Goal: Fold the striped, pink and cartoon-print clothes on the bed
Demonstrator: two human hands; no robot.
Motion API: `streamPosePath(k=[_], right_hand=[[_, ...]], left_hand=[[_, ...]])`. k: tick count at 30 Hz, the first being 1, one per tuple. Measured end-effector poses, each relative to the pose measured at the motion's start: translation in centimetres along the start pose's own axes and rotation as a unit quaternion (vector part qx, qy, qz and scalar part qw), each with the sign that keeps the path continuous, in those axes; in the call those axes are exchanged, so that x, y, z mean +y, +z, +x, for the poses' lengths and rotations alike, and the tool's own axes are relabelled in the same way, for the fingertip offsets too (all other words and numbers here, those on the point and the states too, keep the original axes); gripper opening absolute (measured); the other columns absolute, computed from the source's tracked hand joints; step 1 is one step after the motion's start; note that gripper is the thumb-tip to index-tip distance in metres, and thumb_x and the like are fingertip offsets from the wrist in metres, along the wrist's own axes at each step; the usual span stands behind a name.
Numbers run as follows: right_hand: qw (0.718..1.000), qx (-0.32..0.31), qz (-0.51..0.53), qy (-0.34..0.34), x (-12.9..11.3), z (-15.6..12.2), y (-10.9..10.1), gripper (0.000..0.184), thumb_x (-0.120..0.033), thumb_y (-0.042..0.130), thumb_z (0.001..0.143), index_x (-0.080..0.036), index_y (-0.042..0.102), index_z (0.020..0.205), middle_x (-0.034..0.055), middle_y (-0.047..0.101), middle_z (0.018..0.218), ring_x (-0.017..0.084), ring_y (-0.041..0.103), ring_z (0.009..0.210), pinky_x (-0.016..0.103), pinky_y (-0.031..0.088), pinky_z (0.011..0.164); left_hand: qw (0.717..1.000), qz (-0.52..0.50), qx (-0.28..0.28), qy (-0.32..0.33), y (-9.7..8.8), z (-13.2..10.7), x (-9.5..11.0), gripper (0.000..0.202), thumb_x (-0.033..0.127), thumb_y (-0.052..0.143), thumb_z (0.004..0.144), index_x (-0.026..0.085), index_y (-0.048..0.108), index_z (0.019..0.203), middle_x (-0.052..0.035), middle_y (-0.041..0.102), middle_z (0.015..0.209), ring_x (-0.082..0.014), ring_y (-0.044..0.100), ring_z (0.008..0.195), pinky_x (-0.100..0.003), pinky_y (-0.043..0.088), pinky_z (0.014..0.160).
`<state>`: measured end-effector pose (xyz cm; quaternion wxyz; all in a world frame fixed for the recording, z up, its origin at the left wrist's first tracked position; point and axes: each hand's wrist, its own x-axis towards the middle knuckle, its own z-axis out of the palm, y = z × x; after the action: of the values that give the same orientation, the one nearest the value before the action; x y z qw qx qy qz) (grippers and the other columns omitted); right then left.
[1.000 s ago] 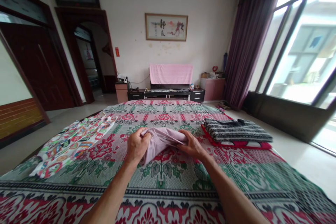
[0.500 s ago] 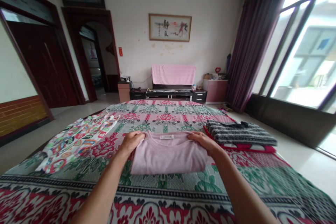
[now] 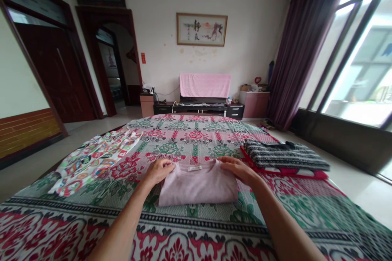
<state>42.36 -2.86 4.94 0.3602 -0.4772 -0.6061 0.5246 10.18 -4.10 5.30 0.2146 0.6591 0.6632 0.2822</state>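
Head view: on the floral bedspread (image 3: pixel 196 228), the pink shirt (image 3: pixel 199 187), bunched between your hands a second ago, now lies folded flat, collar label up. Your right hand (image 3: pixel 237 169) rests open-fingered on its far right corner. Your left hand (image 3: pixel 159 170) curls at the far left corner, grip unclear.

Folded pink garment (image 3: pixel 199 185): soft, smooth knit cloth, matt, with a small sewn label at the neck. Beneath the garment, bedspread (image 3: pixel 196 138): woven patterned cloth, matt, somewhat coarse. Right of the garment, striped top (image 3: pixel 284 155): thick ribbed knit, matt, lying on red cloth (image 3: pixel 294 173). Left of the garment, printed cloth (image 3: pixel 94 159): thin, smooth, matt. Far beyond the garment, pink towel (image 3: pixel 205 85): napped, matt; doors (image 3: pixel 58 77): dark varnished wood, faintly glossy; curtain (image 3: pixel 306 40): heavy matt cloth; floor (image 3: pixel 346 183): smooth, hard, dull sheen.
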Motion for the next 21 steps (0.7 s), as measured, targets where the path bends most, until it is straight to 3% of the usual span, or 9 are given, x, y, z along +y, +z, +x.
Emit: streamPosePath(k=[5,10,21], right_hand=[[0.996,0.061,-0.059,-0.018,0.8,0.9,0.6,0.032,-0.046,0.067,0.065,-0.015,0.063,0.07,-0.0024,0.056,0.059,0.008,0.044,0.051,0.02,0.031,0.048],[0.989,0.108,-0.086,-0.061,0.4,1.1,1.3,0.032,-0.047,0.064,0.066,-0.016,0.065,0.072,-0.0017,0.058,0.062,0.01,0.047,0.055,0.021,0.035,0.05],[0.986,0.116,-0.081,-0.089,0.4,1.1,1.9,0.034,-0.05,0.061,0.069,-0.017,0.064,0.075,-0.0019,0.058,0.065,0.012,0.048,0.059,0.022,0.037,0.053]], left_hand=[[0.998,0.06,0.026,-0.013,0.2,-0.4,0.6,0.018,0.027,0.055,0.07,0.017,0.059,0.055,0.0027,0.052,0.052,-0.0114,0.048,0.057,-0.02,0.027,0.053],[0.998,0.028,0.035,-0.04,0.2,0.0,0.1,0.017,0.025,0.054,0.066,0.018,0.052,0.05,0.003,0.046,0.048,-0.0124,0.047,0.054,-0.021,0.027,0.05],[0.994,-0.008,0.064,-0.092,-0.3,-0.3,-0.1,0.016,0.028,0.054,0.062,0.019,0.052,0.049,0.0024,0.047,0.046,-0.0133,0.046,0.053,-0.022,0.025,0.048]])
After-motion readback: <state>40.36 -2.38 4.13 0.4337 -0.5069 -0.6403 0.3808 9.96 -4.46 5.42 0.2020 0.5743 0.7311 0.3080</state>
